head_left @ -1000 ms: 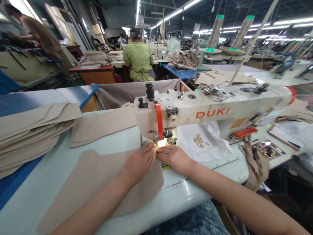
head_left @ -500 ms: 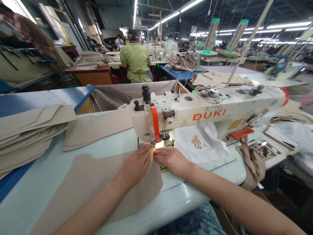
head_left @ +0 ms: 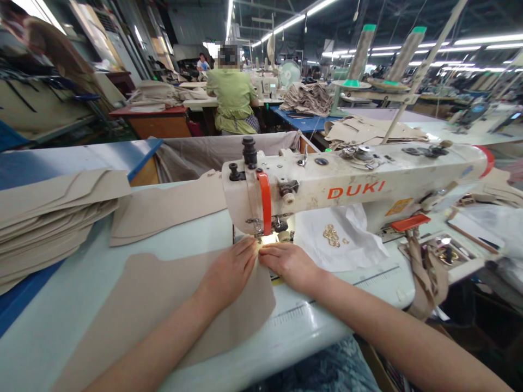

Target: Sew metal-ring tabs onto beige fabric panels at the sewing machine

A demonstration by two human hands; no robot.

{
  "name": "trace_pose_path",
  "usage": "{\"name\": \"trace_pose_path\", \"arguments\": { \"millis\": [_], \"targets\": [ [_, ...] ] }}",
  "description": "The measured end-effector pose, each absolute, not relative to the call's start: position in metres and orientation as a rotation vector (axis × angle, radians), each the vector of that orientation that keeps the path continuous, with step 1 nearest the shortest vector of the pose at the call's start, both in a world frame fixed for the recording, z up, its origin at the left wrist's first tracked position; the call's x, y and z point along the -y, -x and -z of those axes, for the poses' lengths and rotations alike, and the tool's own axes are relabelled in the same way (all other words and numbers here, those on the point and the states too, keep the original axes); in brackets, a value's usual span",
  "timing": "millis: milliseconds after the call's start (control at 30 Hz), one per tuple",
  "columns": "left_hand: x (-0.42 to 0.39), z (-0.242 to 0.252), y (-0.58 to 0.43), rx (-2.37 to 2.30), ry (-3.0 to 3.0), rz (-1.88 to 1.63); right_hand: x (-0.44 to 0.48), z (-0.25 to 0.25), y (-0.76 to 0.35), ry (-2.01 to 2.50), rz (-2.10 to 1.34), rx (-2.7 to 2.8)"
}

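Head view: my left hand [head_left: 229, 269] lies flat and open on the tan fabric piece [head_left: 163, 305]. My right hand [head_left: 291, 264] presses flat at its right edge, fingertips meeting. The presser foot [head_left: 267, 235] sits just at twelve o'clock, both hands equally near. The piece trails toward eight o'clock, and the sewing machine [head_left: 359, 182] stretches toward three.

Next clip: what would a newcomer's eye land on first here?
The cream DUKI sewing machine dominates the centre, lamp lit at the needle. Just below, the left hand lies flat on a beige fabric piece, the right hand at its right edge, fingertips almost meeting. A stack of beige pieces sits at the far left.
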State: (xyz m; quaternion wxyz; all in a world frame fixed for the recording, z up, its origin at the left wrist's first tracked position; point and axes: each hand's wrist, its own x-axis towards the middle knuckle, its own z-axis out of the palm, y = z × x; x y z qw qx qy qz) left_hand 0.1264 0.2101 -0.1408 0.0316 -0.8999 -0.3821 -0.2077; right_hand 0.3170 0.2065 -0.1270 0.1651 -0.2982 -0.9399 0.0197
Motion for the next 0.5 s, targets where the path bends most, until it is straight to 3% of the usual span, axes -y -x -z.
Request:
{"name": "trace_pose_path", "arguments": {
  "millis": [500],
  "targets": [
    [-0.137,0.126,-0.108,1.306,2.657,0.678,-0.149,0.125,-0.305,0.669,-0.066,2.571]
  ]
}}
